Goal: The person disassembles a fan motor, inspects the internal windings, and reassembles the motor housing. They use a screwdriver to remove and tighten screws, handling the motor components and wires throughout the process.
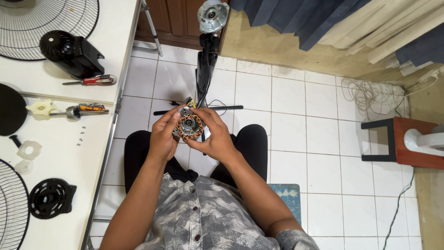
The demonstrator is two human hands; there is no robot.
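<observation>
Your left hand point(163, 135) cups the fan motor point(189, 127) over your lap, its grip clamped on the motor's left side. Your right hand point(215, 136) clamps the right. Left of that grip, screwdrivers point(90, 80) lie on the worktop point(60, 153).

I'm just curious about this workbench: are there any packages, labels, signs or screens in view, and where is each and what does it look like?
None that I can make out: no package, sign, screen or legible label.
The left hand and right hand hold a bare fan motor, round, with copper windings.
On the white table lie unboxed parts and two screwdrivers.
</observation>
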